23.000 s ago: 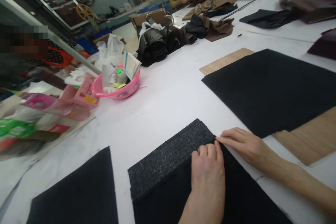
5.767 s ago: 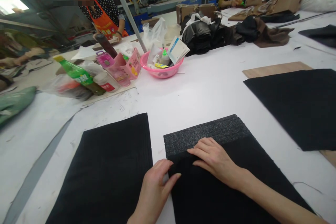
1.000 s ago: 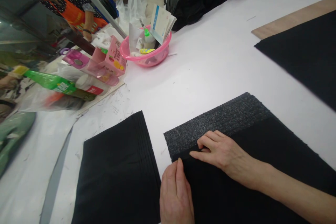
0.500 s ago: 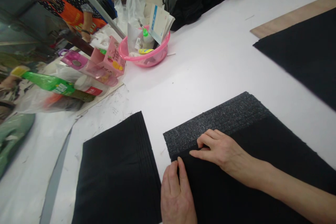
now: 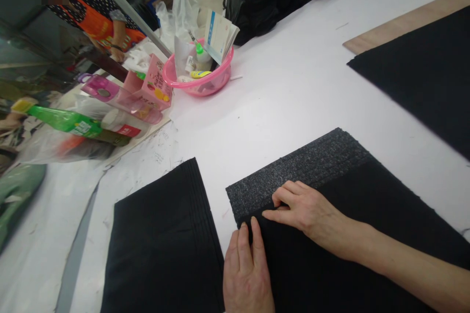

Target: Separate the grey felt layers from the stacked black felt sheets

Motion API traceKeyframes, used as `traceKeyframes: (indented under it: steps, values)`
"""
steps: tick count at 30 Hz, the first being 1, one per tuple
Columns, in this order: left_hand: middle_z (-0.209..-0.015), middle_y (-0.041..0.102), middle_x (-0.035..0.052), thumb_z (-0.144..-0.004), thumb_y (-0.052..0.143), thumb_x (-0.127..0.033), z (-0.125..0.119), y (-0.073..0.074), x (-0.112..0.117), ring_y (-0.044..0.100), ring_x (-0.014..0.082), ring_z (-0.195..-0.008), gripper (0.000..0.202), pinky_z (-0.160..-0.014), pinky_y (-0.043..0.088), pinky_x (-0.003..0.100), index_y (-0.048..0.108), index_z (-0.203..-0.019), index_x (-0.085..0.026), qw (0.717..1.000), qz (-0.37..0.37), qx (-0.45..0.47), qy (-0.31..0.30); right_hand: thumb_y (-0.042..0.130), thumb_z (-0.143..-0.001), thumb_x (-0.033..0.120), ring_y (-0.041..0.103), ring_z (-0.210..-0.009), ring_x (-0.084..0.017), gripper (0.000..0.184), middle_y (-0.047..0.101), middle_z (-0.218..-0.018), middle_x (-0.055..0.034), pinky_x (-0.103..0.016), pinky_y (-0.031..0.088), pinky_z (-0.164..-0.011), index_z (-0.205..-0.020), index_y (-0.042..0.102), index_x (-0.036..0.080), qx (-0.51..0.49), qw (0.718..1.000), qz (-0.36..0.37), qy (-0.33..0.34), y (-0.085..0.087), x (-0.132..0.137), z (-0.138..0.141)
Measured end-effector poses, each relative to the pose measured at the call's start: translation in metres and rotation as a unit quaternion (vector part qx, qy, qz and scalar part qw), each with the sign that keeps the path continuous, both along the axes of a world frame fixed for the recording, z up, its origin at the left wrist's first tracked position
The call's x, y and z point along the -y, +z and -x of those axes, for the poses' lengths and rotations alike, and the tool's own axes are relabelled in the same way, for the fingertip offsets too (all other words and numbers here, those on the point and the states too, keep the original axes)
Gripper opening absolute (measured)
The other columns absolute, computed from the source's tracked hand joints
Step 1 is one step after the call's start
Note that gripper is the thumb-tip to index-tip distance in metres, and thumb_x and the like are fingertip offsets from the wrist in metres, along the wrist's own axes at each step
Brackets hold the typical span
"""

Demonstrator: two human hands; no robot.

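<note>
White table (image 5: 286,93), pink basin (image 5: 200,89) toward back; black cloth (image 5: 326,279) flat at front, right of black stack (image 5: 161,239), speckled grey strip (image 5: 293,168) along far edge; right hand (image 5: 306,208) narrowed at strip's near border, left hand (image 5: 247,274) laid at border's left end; can't tell from either grip whether pinching or just pressing.

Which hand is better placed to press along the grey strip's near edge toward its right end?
Probably the right hand: it rests at the strip's edge, nearer that end. The left hand is at the left corner, with the right one in between.
</note>
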State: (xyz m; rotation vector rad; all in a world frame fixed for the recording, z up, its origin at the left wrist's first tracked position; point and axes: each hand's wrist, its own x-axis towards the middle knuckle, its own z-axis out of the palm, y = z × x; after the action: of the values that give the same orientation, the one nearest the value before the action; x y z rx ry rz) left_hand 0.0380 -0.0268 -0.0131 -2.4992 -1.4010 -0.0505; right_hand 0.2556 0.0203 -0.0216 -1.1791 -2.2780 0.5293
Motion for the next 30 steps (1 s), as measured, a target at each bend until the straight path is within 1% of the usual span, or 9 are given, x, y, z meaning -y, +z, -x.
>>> traceKeyframes:
  steps: [2,3,7,12,15,19,25,30]
  values:
    - [-0.123,0.059,0.0137,-0.083,0.045,0.005,-0.002,0.002,0.000,0.058,0.0303,-0.113,0.054,-0.088,0.059,0.042,0.053,-0.134,-0.013,1.000,0.009,-0.003,0.013,0.048,-0.100,0.010,0.043,-0.086,-0.019,0.029,0.051,-0.095,-0.0028,-0.034,0.031,-0.071,-0.119,0.062,0.026,0.001,1.000,0.001,-0.002,0.001,0.000,0.000]
    - [-0.123,0.059,0.0139,-0.083,0.045,0.005,-0.002,0.002,0.000,0.057,0.0304,-0.113,0.055,-0.088,0.060,0.042,0.052,-0.134,-0.012,1.000,0.007,-0.007,0.010,0.047,-0.100,0.010,0.043,-0.086,-0.019,0.029,0.051,-0.095,-0.0027,-0.034,0.031,-0.071,-0.119,0.062,0.026,0.002,1.000,-0.001,-0.003,0.002,0.000,0.000]
    - [-0.125,0.057,0.0156,-0.082,0.045,0.004,0.001,-0.002,-0.001,0.056,0.0315,-0.113,0.055,-0.085,0.060,0.042,0.050,-0.136,-0.010,0.999,-0.011,-0.028,-0.023,0.049,-0.099,0.009,0.043,-0.085,-0.019,0.029,0.051,-0.094,-0.0026,-0.033,0.031,-0.072,-0.118,0.062,0.026,0.010,1.000,-0.008,-0.007,0.003,-0.001,0.000]
    - [-0.125,0.057,0.0139,-0.083,0.044,0.001,0.001,-0.002,-0.005,0.055,0.0278,-0.115,0.052,-0.093,0.056,0.040,0.051,-0.134,-0.007,0.999,0.002,-0.018,-0.028,0.051,-0.099,0.011,0.043,-0.086,-0.019,0.027,0.051,-0.094,-0.0026,-0.033,0.031,-0.073,-0.118,0.063,0.026,0.010,1.000,-0.005,-0.006,0.003,0.000,0.000]
    - [-0.122,0.058,0.0143,-0.084,0.042,0.000,-0.001,0.002,-0.006,0.057,0.0264,-0.111,0.050,-0.090,0.057,0.039,0.051,-0.133,-0.007,0.999,-0.005,-0.023,-0.036,0.051,-0.099,0.011,0.043,-0.086,-0.019,0.026,0.050,-0.096,-0.0026,-0.033,0.032,-0.074,-0.117,0.063,0.026,0.004,1.000,-0.002,-0.003,0.003,0.000,-0.001]
    - [-0.121,0.058,0.0143,-0.086,0.043,-0.002,-0.005,0.004,-0.007,0.057,0.0269,-0.109,0.051,-0.087,0.057,0.040,0.050,-0.136,-0.011,0.999,0.001,-0.029,-0.041,0.049,-0.099,0.010,0.043,-0.086,-0.019,0.027,0.050,-0.095,-0.0025,-0.033,0.031,-0.073,-0.117,0.063,0.025,0.002,1.000,-0.011,-0.009,0.004,0.000,0.000]
    - [-0.119,0.059,0.0144,-0.087,0.038,0.000,-0.014,0.000,-0.003,0.056,0.0294,-0.109,0.050,-0.086,0.054,0.045,0.054,-0.133,-0.013,1.000,-0.003,0.008,0.007,0.050,-0.100,0.011,0.044,-0.087,-0.019,0.025,0.052,-0.095,-0.0031,-0.033,0.032,-0.072,-0.116,0.063,0.024,0.005,1.000,-0.015,-0.005,0.006,-0.001,-0.001]
    - [-0.121,0.060,0.0146,-0.086,0.044,0.000,-0.015,0.006,-0.004,0.055,0.0299,-0.111,0.051,-0.086,0.054,0.044,0.053,-0.135,-0.013,1.000,0.016,-0.023,-0.002,0.050,-0.100,0.012,0.046,-0.087,-0.019,0.021,0.055,-0.096,-0.0034,-0.033,0.033,-0.074,-0.113,0.064,0.021,0.016,0.999,-0.024,0.016,0.011,-0.002,-0.013]
